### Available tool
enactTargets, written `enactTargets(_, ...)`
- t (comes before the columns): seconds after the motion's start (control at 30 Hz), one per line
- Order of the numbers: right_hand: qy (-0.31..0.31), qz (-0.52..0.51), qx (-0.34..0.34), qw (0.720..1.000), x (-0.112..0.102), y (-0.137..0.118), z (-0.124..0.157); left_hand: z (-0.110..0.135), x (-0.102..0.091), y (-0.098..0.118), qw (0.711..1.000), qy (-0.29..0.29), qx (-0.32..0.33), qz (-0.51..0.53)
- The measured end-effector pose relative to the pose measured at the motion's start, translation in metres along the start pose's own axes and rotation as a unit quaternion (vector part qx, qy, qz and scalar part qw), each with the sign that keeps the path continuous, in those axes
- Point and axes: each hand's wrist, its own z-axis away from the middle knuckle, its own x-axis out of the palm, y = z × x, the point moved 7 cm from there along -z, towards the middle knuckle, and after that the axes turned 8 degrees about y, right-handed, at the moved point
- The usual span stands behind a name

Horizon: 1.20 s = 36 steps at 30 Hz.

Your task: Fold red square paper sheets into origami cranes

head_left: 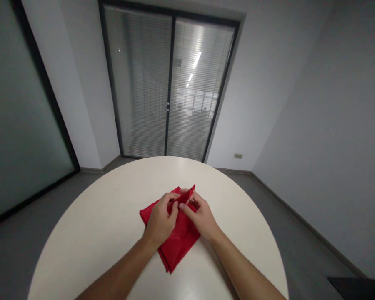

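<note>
A folded piece of red cloth [183, 239] lies on the round white table [103, 221], its layers stacked and one corner pointing toward me. My left hand [161, 216] rests over its left part, with thumb and fingers pinching the fabric near the far edge. From the other side my right hand [203, 216] grips the same edge between thumb and fingers. Between both hands the cloth is lifted and bunched, and a small pointed corner sticks up by the right fingers. Some fingertips are hidden in the folds.
Beyond the table stands a dark-framed glass door [168, 83] with blinds. A frosted glass panel [21, 112] is at the left, and a grey wall [331, 137] at the right. A dark flat object [358, 287] shows at the lower right.
</note>
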Motion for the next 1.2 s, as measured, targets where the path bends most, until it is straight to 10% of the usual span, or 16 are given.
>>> enactTargets(0.27,0.024,-0.002,0.02,1.0,-0.012,0.008,-0.001,0.003,0.009,-0.007,0.989,-0.046,-0.052,0.134)
enactTargets(0.8,0.061,-0.012,-0.007,0.998,-0.014,0.016,-0.002,-0.002,-0.005,0.006,0.999,0.021,0.039,-0.011)
enactTargets(1.2,0.079,-0.02,0.013,0.997,-0.014,0.013,-0.007,0.004,0.007,0.003,0.999,-0.047,0.027,0.007)
